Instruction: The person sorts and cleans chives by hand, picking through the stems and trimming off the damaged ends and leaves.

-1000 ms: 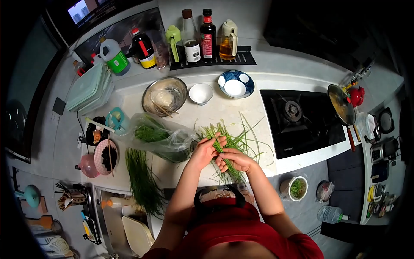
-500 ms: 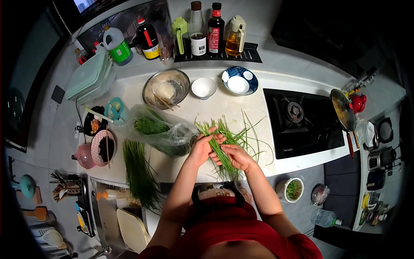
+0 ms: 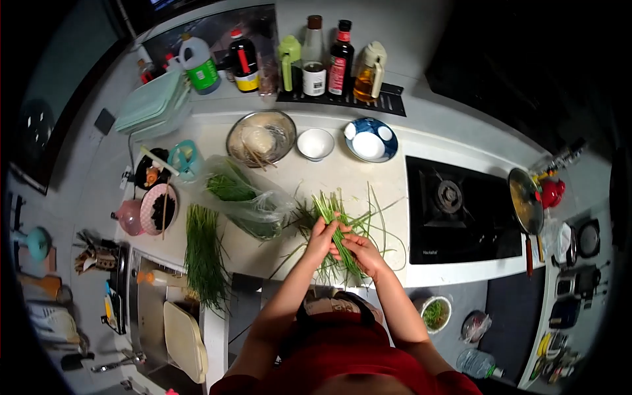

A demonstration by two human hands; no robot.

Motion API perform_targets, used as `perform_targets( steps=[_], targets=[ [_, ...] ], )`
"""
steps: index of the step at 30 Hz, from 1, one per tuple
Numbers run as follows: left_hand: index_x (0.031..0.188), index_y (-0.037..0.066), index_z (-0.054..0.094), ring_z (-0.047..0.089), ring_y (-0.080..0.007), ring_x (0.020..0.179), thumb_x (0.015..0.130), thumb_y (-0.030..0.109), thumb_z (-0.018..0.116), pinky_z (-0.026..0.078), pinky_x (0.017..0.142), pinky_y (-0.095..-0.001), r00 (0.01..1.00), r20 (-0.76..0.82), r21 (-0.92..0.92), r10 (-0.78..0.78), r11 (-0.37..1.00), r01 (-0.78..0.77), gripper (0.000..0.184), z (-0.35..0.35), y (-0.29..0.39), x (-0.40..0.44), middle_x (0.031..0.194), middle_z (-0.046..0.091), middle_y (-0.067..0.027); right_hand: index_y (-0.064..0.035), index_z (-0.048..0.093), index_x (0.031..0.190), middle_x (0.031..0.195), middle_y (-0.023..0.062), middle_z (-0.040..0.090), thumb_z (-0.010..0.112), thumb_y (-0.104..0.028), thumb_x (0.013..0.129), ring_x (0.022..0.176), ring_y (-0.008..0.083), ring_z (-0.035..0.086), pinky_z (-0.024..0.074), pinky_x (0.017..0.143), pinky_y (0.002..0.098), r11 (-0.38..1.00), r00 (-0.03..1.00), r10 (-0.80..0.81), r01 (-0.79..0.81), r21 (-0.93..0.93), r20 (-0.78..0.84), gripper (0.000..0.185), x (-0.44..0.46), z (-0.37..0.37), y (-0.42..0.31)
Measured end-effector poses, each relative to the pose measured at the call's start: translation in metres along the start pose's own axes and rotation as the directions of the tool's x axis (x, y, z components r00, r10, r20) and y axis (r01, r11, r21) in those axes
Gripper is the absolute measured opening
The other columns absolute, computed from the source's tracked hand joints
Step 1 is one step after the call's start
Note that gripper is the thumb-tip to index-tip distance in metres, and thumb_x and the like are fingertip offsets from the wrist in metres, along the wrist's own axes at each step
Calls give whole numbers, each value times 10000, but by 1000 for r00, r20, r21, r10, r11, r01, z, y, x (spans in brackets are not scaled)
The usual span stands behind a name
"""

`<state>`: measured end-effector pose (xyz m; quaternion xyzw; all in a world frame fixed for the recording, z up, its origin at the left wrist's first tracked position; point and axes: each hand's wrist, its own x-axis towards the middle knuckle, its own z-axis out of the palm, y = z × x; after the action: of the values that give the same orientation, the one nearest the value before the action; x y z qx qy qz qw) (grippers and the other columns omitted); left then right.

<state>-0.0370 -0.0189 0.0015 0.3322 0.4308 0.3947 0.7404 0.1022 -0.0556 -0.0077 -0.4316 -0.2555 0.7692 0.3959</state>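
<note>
My left hand [image 3: 320,241] is wrapped round a bunch of thin green stalks [image 3: 325,205] near the counter's front edge. Close beside it, my right hand [image 3: 361,251] pinches the same bunch lower down, and the two hands nearly touch. Loose stalks [image 3: 373,220] lie spread behind and to the right of the hands. To the left is a clear plastic bag [image 3: 266,204] with more greens inside. A long dark green bunch [image 3: 205,257] lies farther left, its tips over the front edge.
Behind are a metal bowl [image 3: 285,125] with dough and chopsticks, a white bowl [image 3: 315,144] and a blue bowl [image 3: 388,155]. A black gas stove [image 3: 474,230] is at the right. A bin [image 3: 434,315] stands on the floor, a sink [image 3: 148,309] lies front left.
The camera view has shifted and turned. Both hands have stayed on the bunch, which now stands more upright in the view, its pale ends turned away from me.
</note>
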Motion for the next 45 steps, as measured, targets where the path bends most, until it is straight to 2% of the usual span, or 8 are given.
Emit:
perform_targets(
  steps=[2, 8, 14, 19, 23, 29, 41, 45],
  targets=[
    [1137, 43, 375, 517, -127, 669, 912, 134, 365, 486, 552, -286, 949, -149, 31, 278, 960, -277, 243, -8, -30, 10, 779, 491, -40, 17, 552, 969, 878, 91, 616, 466, -177, 883, 772, 140, 590, 479, 695, 244, 982, 997, -3, -11, -189, -72, 229, 3, -4, 6],
    [1088, 19, 374, 451, -77, 538, 900, 115, 375, 440, 440, -247, 813, -471, 281, 341, 932, -227, 211, -38, -12, -35, 787, 513, -58, -11, 553, 1007, 885, 54, 620, 473, -240, 886, 774, 107, 582, 462, 698, 228, 927, 996, -53, 24, -373, -68, 271, 30, 0, 30],
    [1128, 9, 395, 567, -323, 660, 805, 39, 427, 431, 608, -412, 596, -480, 735, 644, 666, -128, 326, -121, -20, -64, 739, 580, -160, -8, 553, 993, 844, 27, 614, 473, -163, 883, 743, 83, 564, 444, 665, 214, 928, 997, -18, 44, -371, 72, 206, 55, 43, 57],
    [1302, 9, 260, 572, -335, 672, 827, 119, 440, 464, 537, -404, 554, -489, 872, 673, 389, 297, 520, -191, 17, -86, 1011, 527, -233, -24, 555, 991, 851, 21, 616, 474, -149, 876, 761, 82, 564, 435, 675, 219, 906, 997, 10, 24, -423, 78, 188, 70, 79, 70],
    [1307, 16, 249, 544, -340, 851, 815, 121, 463, 482, 611, -375, 610, -630, 776, 480, 413, 476, 548, -224, 48, -90, 1173, 425, -246, -19, 555, 980, 848, 30, 613, 468, -131, 875, 753, 88, 561, 437, 672, 220, 929, 999, 26, -7, -370, 45, 177, 75, 116, 80],
    [1319, 39, 253, 233, -361, 1224, 790, 62, 473, 299, 935, -451, 742, -250, 814, 623, -279, 509, 573, -301, 2, -62, 1363, 206, -178, -4, 560, 956, 810, 24, 596, 469, -116, 873, 699, 84, 545, 431, 626, 206, 947, 1000, -13, 6, -322, -20, 166, 90, 141, 104],
    [1261, -25, 310, 178, -362, 1258, 717, 87, 532, 158, 1001, -485, 615, -181, 939, 767, -50, 339, 599, -302, -14, -61, 1351, 240, -189, -16, 551, 958, 828, 57, 613, 456, -145, 885, 705, 117, 570, 447, 620, 238, 957, 967, -177, 124, -264, -186, 176, 94, 132, 131],
    [1205, -35, 364, 248, -368, 1217, 780, 78, 475, 227, 971, -472, 527, -89, 996, 845, 87, 30, 454, -248, 7, -66, 1290, 317, -184, -13, 533, 924, 787, 49, 590, 463, -167, 888, 663, 108, 541, 431, 598, 230, 937, 897, -323, 258, -235, -302, 173, 82, 106, 123]
  ],
)
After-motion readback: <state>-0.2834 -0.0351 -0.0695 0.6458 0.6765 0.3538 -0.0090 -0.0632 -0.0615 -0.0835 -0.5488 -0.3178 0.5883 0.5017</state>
